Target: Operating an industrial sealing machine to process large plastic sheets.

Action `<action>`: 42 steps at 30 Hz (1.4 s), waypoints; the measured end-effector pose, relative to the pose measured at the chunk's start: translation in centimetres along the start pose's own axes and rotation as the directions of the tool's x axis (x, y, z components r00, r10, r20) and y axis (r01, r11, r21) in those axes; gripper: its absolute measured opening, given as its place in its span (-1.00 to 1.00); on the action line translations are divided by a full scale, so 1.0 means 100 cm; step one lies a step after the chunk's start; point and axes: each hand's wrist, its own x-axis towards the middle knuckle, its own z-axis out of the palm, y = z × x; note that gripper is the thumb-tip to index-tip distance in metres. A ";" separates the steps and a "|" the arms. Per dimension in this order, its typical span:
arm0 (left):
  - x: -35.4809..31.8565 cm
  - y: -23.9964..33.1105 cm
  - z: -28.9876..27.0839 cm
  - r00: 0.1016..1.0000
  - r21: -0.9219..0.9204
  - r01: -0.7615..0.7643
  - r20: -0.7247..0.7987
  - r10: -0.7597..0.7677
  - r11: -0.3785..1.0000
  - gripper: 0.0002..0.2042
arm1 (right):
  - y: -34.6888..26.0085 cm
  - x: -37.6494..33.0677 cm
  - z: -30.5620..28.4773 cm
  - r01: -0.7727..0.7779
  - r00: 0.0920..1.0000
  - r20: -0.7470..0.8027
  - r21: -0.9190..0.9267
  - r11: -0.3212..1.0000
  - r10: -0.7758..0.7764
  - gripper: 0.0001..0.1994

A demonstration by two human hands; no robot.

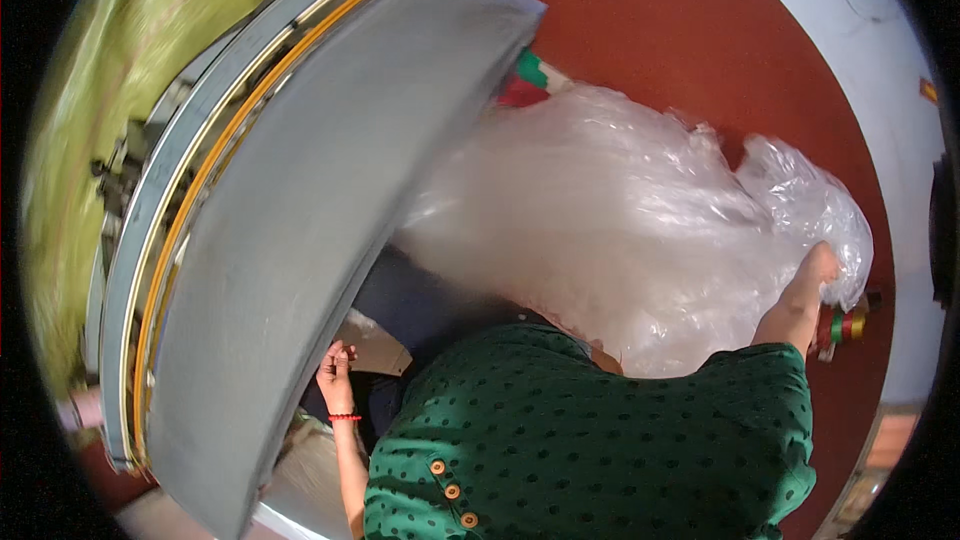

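Out to the right, my right hand (822, 264) is closed on the bunched end of a large clear plastic sheet or bag (690, 210). The plastic spreads, crumpled and shiny, from that hand across to the grey worktop; its left part is blurred. My left hand (338, 365), with a red beaded band at the wrist, is beside the worktop's near edge. Its fingers are curled together, and I cannot make out anything in them. Close to this hand is a pale, flat-sided piece (378, 345), partly hidden.
A long grey worktop (300, 180) runs along my left, with an orange-edged rail (215, 155) and a metal frame. Yellow-green sheeting (120, 70) hangs beyond it. The floor (650, 10) is red-brown, with a white wall (820, 0) at right. Coloured rolls (840, 326) lie under my right forearm.
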 end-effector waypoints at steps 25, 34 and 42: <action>-0.347 -0.093 -0.315 0.132 0.387 0.735 -0.887 0.442 0.557 -0.73 | -0.136 -0.594 0.148 0.491 -0.871 0.481 0.864 -0.112 -0.102 -0.46; -0.403 -0.110 -0.282 0.017 0.163 0.853 -0.958 0.287 0.495 -0.93 | -0.151 -0.680 -0.135 0.219 -0.967 0.136 0.881 -0.420 -0.217 -0.70; -0.366 -0.030 -0.149 0.368 0.290 0.364 -0.918 0.149 0.885 -0.93 | -0.059 -0.791 -0.342 -0.595 -0.803 -0.572 0.781 -0.190 0.167 -0.76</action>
